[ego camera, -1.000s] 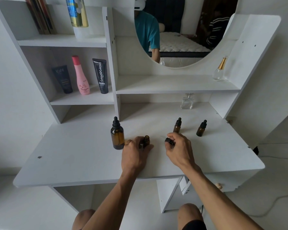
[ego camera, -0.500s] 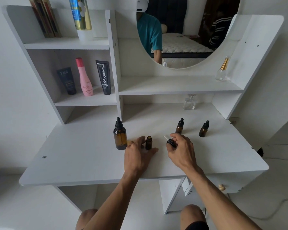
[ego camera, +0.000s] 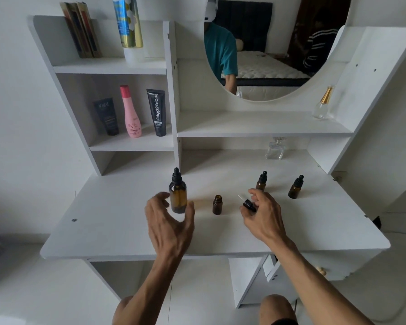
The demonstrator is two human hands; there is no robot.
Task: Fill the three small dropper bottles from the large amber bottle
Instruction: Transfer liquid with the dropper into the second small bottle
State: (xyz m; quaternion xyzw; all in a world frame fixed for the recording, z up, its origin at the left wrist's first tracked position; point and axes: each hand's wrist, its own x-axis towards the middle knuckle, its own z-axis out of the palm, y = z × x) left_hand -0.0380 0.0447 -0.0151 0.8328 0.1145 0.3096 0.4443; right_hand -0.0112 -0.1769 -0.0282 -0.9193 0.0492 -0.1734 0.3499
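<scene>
— On the white desk [ego camera: 117, 231], where does the large amber bottle [ego camera: 178, 198] stand?

— Near the middle, upright, its black dropper cap on. The left hand [ego camera: 168, 221] is right at it, fingers spread in a loose curve with the thumb at the bottle's 3 o'clock side and the fingers at its 9 o'clock side. The hand is blurred, so I cannot tell whether it touches the glass.

— And the small ones?

— At 3 o'clock from the large bottle, near it, stands an uncapped small bottle [ego camera: 217, 204], upright, its threaded neck bare. No hand touches it. Further toward 2 o'clock stand two capped small bottles: one [ego camera: 261, 181] just behind the right hand's fingertips, the other [ego camera: 295, 187] well apart to its 3 o'clock.

— What does the right hand [ego camera: 264, 219] hold?

— It pinches a black dropper cap [ego camera: 248, 204] between thumb and fingers, with the clear glass pipette pointing toward 10 o'clock, lifted off the desk.

— Anything further back?

— At 12 o'clock, a clear perfume bottle [ego camera: 274, 150] under the shelf, another with a gold cap [ego camera: 323, 103] on the shelf beside the mirror [ego camera: 267, 55], and at 11 o'clock a pink bottle [ego camera: 130, 112] between two dark tubes [ego camera: 156, 112].
</scene>
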